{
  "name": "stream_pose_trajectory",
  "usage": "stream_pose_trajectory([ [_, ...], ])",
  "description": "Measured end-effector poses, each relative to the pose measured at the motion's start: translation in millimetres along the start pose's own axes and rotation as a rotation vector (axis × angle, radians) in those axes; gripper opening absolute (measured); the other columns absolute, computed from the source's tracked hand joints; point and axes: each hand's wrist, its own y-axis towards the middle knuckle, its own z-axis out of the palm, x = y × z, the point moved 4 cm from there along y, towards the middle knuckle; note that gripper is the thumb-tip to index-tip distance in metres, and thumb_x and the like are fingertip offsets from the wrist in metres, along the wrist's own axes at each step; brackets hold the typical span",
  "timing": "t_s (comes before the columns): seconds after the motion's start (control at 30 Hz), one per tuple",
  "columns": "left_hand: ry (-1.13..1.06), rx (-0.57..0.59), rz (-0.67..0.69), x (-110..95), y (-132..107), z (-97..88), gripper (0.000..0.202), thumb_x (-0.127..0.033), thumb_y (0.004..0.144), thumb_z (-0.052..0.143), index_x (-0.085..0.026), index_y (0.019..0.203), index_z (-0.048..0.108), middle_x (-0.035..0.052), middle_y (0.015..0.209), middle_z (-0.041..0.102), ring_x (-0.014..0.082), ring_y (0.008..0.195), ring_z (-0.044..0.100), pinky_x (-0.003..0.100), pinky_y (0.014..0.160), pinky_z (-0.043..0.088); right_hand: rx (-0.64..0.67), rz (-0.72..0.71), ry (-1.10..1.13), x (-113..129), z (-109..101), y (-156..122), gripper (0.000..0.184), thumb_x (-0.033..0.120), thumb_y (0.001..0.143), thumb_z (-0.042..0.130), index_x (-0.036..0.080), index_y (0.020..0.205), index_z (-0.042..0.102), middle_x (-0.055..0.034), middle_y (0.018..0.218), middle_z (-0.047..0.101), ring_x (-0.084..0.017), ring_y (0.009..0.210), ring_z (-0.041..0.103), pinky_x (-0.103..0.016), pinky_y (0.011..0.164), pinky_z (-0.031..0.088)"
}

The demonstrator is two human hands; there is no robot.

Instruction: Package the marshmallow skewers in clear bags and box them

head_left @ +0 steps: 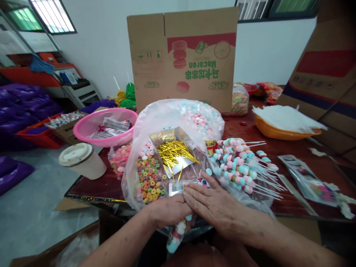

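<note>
My left hand (171,209) is closed around a marshmallow skewer (179,233) in a clear wrapper. Its pink, white and blue pieces stick out below the hand, tilted downward. My right hand (213,202) lies across the left hand's fingers with its own fingers stretched out; its thumb is partly hidden. Just past the fingers shows a printed part of a clear packet (178,187). Gold twist ties (174,154) lie in a heap beyond the hands. To the right is a pile of marshmallow skewers (239,167) on white sticks. Ring-shaped candies (151,180) lie to the left.
A large plastic bag (155,115) holds loose marshmallows. A cardboard box (183,55) stands behind it. At left are a pink basket (80,129) and a lidded cup (89,167). An orange basket (267,131) of white sheets and flat printed bags (308,180) are at right.
</note>
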Motion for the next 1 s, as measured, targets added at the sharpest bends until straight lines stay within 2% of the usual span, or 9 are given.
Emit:
stream_pose_trajectory([
  [0.1, 0.159, 0.169, -0.035, -3.3, -6.2, -0.6, 0.026, -0.037, 0.079, 0.047, -0.019, 0.062, 0.053, -0.0018, 0.054, 0.052, 0.012, 0.046, 0.047, 0.023, 0.046, 0.037, 0.127, -0.01, -0.012, 1.7, 15.2, -5.0, 0.026, 0.008, 0.081, 0.043, 0.013, 0.101, 0.06, -0.0104, 0.085, 0.066, -0.025, 0.084, 0.056, -0.05, 0.099, 0.028],
  [0.2, 0.603, -0.017, 0.134, -8.1, -9.6, -7.6, 0.017, -0.031, 0.08, 0.049, -0.02, 0.069, 0.056, 0.0015, 0.061, 0.059, 0.0159, 0.051, 0.052, 0.025, 0.048, 0.038, 0.258, 0.152, 0.17, 0.9, 35.4, -7.3, 0.016, 0.009, 0.078, 0.045, 0.013, 0.082, 0.06, -0.0108, 0.075, 0.063, -0.023, 0.072, 0.056, -0.046, 0.081, 0.041],
  [0.33, 1.256, -0.29, 0.406, -7.4, -18.5, -4.1, 0.011, -0.015, 0.076, 0.052, -0.017, 0.083, 0.06, 0.0087, 0.077, 0.064, 0.0222, 0.065, 0.058, 0.03, 0.058, 0.042, 0.385, 0.749, 1.044, -1.2, 57.7, -6.0, 0.017, 0.021, 0.078, 0.037, 0.02, 0.063, 0.046, 0.001, 0.048, 0.048, -0.016, 0.045, 0.047, -0.03, 0.05, 0.043],
  [0.43, 1.372, -0.362, 0.562, -0.2, -28.5, -3.4, 0.016, -0.014, 0.083, 0.044, -0.016, 0.087, 0.06, 0.0083, 0.075, 0.063, 0.0219, 0.065, 0.057, 0.031, 0.059, 0.042, 0.524, 0.985, 1.665, 0.3, 64.1, 0.2, 0.023, 0.031, 0.079, 0.035, 0.023, 0.057, 0.037, 0.0097, 0.033, 0.024, -0.011, 0.029, 0.027, -0.025, 0.037, 0.035],
  [0.53, 1.086, -0.579, 0.525, 7.5, -38.7, -23.9, 0.02, -0.016, 0.085, 0.041, -0.016, 0.081, 0.061, 0.0073, 0.072, 0.063, 0.0197, 0.065, 0.057, 0.03, 0.061, 0.042, 0.447, 0.802, 1.542, -30.2, 61.7, 13.7, 0.032, 0.042, 0.084, 0.038, 0.019, 0.067, 0.052, 0.0034, 0.045, 0.048, -0.012, 0.041, 0.046, -0.026, 0.047, 0.041],
  [0.63, 0.435, -0.828, 0.351, 22.1, -45.4, -54.6, 0.015, -0.024, 0.081, 0.05, -0.017, 0.073, 0.062, 0.0034, 0.067, 0.061, 0.0162, 0.063, 0.057, 0.026, 0.061, 0.042, 0.122, 0.558, 0.684, -75.8, 61.9, 27.9, 0.027, 0.03, 0.09, 0.039, 0.014, 0.09, 0.061, -0.0095, 0.085, 0.063, -0.019, 0.078, 0.056, -0.033, 0.069, 0.043],
  [0.7, -0.057, -0.875, 0.269, 34.0, -44.1, -64.7, 0.015, -0.03, 0.076, 0.058, -0.017, 0.069, 0.061, 0.0001, 0.06, 0.058, 0.0133, 0.056, 0.054, 0.024, 0.055, 0.042, 0.074, 0.412, 0.314, -87.6, 74.8, 35.8, 0.019, 0.022, 0.086, 0.047, 0.015, 0.091, 0.063, -0.0129, 0.098, 0.062, -0.023, 0.09, 0.053, -0.039, 0.078, 0.039],
  [0.83, -0.701, -0.822, 0.145, 46.6, -34.7, -60.4, 0.023, -0.033, 0.061, 0.072, -0.016, 0.071, 0.061, -0.0019, 0.054, 0.059, 0.0105, 0.044, 0.051, 0.023, 0.045, 0.044, 0.123, 0.293, 0.237, -86.9, 100.3, 45.7, 0.013, 0.017, 0.082, 0.056, 0.016, 0.071, 0.063, -0.0108, 0.089, 0.063, -0.023, 0.087, 0.051, -0.04, 0.08, 0.036],
  [1.0, -0.802, -0.817, 0.176, 42.9, -25.8, -53.6, 0.025, -0.031, 0.055, 0.077, -0.016, 0.068, 0.062, -0.0035, 0.048, 0.058, 0.0094, 0.039, 0.051, 0.021, 0.04, 0.043, -0.006, 0.41, 0.376, -65.9, 61.6, 43.4, 0.017, 0.015, 0.089, 0.042, 0.016, 0.079, 0.056, -0.0073, 0.084, 0.062, -0.019, 0.081, 0.052, -0.032, 0.072, 0.04],
])
